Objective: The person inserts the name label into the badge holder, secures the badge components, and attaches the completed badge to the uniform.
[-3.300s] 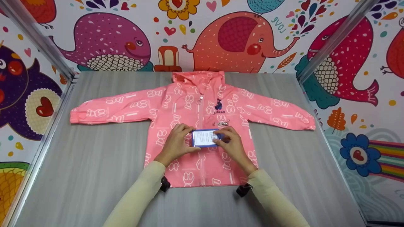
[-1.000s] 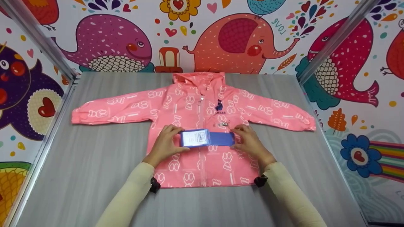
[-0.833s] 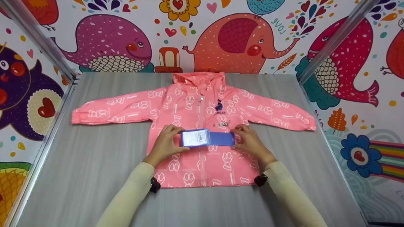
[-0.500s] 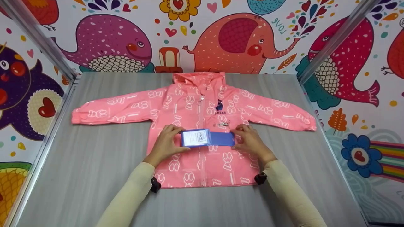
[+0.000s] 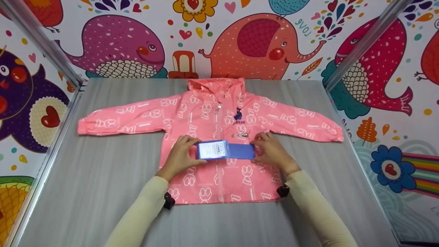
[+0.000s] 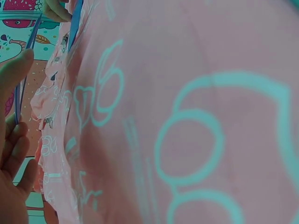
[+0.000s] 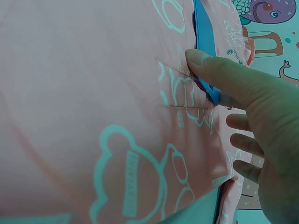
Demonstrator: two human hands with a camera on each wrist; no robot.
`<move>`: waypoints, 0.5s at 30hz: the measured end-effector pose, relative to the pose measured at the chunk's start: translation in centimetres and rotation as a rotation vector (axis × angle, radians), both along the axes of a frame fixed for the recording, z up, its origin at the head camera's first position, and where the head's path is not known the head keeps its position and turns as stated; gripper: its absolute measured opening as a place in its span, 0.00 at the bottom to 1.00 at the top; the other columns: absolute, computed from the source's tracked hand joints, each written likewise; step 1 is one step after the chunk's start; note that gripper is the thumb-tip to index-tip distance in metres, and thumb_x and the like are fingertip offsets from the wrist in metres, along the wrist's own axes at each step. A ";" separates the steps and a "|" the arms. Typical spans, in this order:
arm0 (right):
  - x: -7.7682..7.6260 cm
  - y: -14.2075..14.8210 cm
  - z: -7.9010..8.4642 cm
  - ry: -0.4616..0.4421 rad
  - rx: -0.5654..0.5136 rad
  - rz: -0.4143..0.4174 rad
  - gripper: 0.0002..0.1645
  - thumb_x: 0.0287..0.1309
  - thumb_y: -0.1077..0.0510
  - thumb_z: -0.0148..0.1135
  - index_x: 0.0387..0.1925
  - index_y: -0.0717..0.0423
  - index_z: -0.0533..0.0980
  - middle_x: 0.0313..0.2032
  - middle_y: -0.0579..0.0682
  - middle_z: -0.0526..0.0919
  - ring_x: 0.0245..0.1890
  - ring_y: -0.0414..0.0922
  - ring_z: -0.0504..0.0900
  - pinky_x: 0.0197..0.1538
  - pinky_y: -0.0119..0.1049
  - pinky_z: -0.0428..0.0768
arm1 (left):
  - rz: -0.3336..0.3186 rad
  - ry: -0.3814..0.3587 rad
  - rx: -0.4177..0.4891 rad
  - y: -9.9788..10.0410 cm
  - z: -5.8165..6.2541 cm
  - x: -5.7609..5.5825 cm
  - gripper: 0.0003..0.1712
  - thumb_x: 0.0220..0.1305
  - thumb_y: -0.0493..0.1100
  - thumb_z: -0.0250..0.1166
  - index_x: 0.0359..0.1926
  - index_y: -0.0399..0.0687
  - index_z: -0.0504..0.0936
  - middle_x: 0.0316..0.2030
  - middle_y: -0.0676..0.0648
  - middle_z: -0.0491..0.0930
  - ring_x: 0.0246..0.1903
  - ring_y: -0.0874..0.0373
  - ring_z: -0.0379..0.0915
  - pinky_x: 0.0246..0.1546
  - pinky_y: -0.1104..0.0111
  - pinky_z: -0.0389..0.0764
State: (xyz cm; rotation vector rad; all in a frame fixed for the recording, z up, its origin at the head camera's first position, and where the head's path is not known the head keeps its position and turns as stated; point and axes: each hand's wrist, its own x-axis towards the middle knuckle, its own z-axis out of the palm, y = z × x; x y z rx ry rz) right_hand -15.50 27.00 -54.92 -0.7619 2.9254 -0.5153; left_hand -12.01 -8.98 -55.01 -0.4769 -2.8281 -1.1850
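Observation:
A blue badge holder (image 5: 211, 150) with a white printed card in its window lies level over the front of a pink jacket (image 5: 205, 181). From its right side extends a flat blue panel (image 5: 240, 151). My left hand (image 5: 178, 156) grips the holder's left end between thumb and fingers. At the panel's far end, my right hand (image 5: 274, 154) pinches the edge; the right wrist view shows the thumb on the blue panel (image 7: 204, 35), the other fingers apart from it. A small metal clip (image 5: 244, 134) sits on the jacket's chest, just above the panel.
The jacket is spread with both sleeves out, hood toward the back, on a grey wood-grain table (image 5: 219, 226). Cartoon-printed walls (image 5: 130, 48) stand behind and at both sides, with metal rails (image 5: 367, 41) in the corners.
About three seconds ago the badge holder was compact, both hands close together. Since then the hands moved apart, and the blue panel came out to the right. Over the last second almost nothing moved.

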 end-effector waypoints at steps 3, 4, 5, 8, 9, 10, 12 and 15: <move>0.0 0.2 -0.1 0.014 -0.016 0.015 0.39 0.33 0.42 0.83 0.51 0.53 0.83 0.54 0.54 0.78 0.57 0.53 0.72 0.65 0.55 0.68 | -0.004 0.008 0.000 0.0 0.0 0.0 0.44 0.36 0.55 0.84 0.58 0.49 0.81 0.48 0.48 0.78 0.50 0.52 0.68 0.55 0.56 0.76; 0.0 0.2 -0.1 0.015 -0.023 0.017 0.40 0.33 0.42 0.83 0.51 0.54 0.83 0.54 0.54 0.78 0.57 0.53 0.73 0.65 0.55 0.68 | -0.005 0.011 -0.001 0.0 0.0 0.0 0.44 0.36 0.55 0.84 0.57 0.49 0.81 0.48 0.48 0.78 0.50 0.53 0.68 0.55 0.56 0.76; 0.0 0.3 -0.1 0.015 -0.031 0.017 0.40 0.33 0.42 0.83 0.50 0.54 0.83 0.54 0.54 0.78 0.57 0.53 0.72 0.66 0.55 0.68 | -0.008 0.014 -0.002 0.1 0.1 0.0 0.43 0.36 0.55 0.84 0.57 0.49 0.81 0.48 0.48 0.77 0.50 0.53 0.68 0.55 0.56 0.76; 0.0 0.6 0.0 0.025 -0.058 0.013 0.40 0.32 0.42 0.83 0.50 0.55 0.83 0.53 0.55 0.79 0.56 0.53 0.72 0.65 0.55 0.68 | -0.014 0.020 -0.005 0.1 0.1 0.0 0.43 0.36 0.55 0.84 0.56 0.49 0.81 0.48 0.48 0.77 0.49 0.53 0.68 0.54 0.57 0.76; 0.1 0.7 0.1 0.028 -0.069 0.010 0.40 0.32 0.42 0.83 0.50 0.55 0.83 0.53 0.54 0.79 0.56 0.52 0.72 0.65 0.54 0.68 | -0.013 0.020 -0.007 0.1 0.2 0.0 0.43 0.36 0.55 0.84 0.56 0.49 0.81 0.48 0.49 0.77 0.49 0.53 0.68 0.54 0.57 0.76; 0.1 0.8 0.2 0.031 -0.080 0.005 0.40 0.32 0.42 0.83 0.50 0.55 0.82 0.53 0.54 0.78 0.55 0.52 0.72 0.64 0.54 0.69 | -0.013 0.016 -0.007 0.1 0.2 0.0 0.43 0.36 0.55 0.84 0.57 0.49 0.81 0.48 0.48 0.77 0.49 0.53 0.68 0.54 0.57 0.76; 0.1 0.9 0.5 0.039 -0.098 -0.008 0.40 0.32 0.43 0.83 0.50 0.55 0.82 0.53 0.54 0.78 0.55 0.52 0.72 0.64 0.54 0.69 | -0.011 0.011 -0.010 0.0 0.2 0.0 0.44 0.36 0.55 0.84 0.57 0.48 0.80 0.48 0.48 0.77 0.49 0.53 0.68 0.55 0.57 0.76; 0.1 1.0 1.2 0.034 -0.112 -0.033 0.41 0.33 0.43 0.83 0.52 0.55 0.82 0.54 0.55 0.77 0.56 0.53 0.72 0.64 0.53 0.70 | -0.012 0.006 -0.012 0.0 0.2 -0.1 0.44 0.36 0.55 0.84 0.57 0.48 0.80 0.48 0.48 0.77 0.49 0.53 0.68 0.55 0.57 0.76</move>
